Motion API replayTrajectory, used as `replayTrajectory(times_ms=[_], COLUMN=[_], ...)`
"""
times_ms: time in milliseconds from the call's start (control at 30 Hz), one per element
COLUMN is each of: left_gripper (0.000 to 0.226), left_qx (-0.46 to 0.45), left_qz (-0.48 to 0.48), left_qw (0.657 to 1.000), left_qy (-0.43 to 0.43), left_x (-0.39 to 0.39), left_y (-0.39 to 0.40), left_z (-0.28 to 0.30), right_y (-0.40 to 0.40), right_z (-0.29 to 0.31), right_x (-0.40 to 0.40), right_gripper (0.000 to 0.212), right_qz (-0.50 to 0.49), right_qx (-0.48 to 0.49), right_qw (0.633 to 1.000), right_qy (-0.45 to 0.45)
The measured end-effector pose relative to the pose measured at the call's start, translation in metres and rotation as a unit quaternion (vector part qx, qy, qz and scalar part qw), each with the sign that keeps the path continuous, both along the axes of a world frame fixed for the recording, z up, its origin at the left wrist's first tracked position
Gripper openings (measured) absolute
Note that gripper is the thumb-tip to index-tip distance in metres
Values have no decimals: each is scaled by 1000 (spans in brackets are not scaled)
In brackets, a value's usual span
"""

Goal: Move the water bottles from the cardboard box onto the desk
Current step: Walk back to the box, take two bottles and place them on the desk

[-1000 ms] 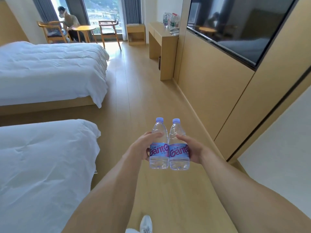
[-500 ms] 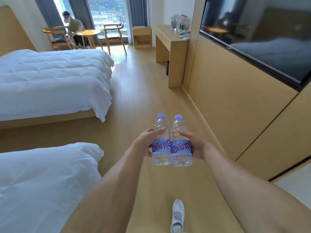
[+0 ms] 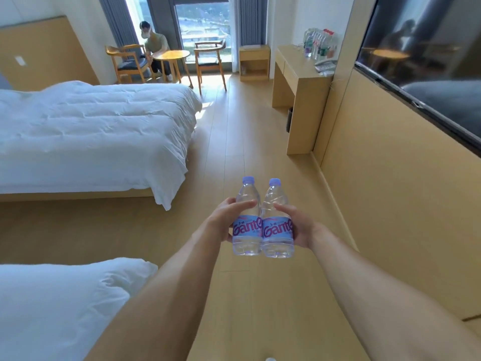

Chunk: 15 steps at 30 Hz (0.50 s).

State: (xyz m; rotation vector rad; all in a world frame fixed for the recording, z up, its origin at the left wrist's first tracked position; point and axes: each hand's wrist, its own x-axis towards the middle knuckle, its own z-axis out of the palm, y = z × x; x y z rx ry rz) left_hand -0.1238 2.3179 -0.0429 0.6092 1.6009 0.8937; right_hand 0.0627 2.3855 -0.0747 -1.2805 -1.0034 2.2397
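Note:
Two clear water bottles with purple caps and purple labels stand upright side by side in front of me. My left hand grips the left bottle; my right hand grips the right bottle. The bottles touch each other above the wooden floor. The wooden desk stands far ahead on the right against the wall, with several bottles standing on its back end. The cardboard box is out of view.
Two beds with white duvets lie on the left, one far and one near. A wall panel with a dark TV runs along the right. A person sits at a round table with chairs by the window.
The view has moved forward down the aisle: the desk and the far bed are closer and the near bed has slid back. Both hands keep the same hold on the bottles.

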Motion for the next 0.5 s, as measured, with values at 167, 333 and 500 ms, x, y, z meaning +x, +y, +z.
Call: replayTrajectory(times_ms=[167, 333, 500], left_gripper=[53, 55, 54], left_qx=[1, -5, -7], left_qz=[15, 14, -3], left_qw=[1000, 1000, 1000], left_qy=[-5, -13, -18], left_x=[-17, -47, -91], left_y=[75, 146, 238], left_z=[2, -7, -23], right_y=[83, 157, 242], right_z=[1, -10, -20], right_x=[-21, -51, -94], right_gripper=[53, 53, 55], right_qz=[10, 14, -6], right_qx=[3, -12, -3], right_qw=[1000, 1000, 999], right_qy=[7, -11, -47])
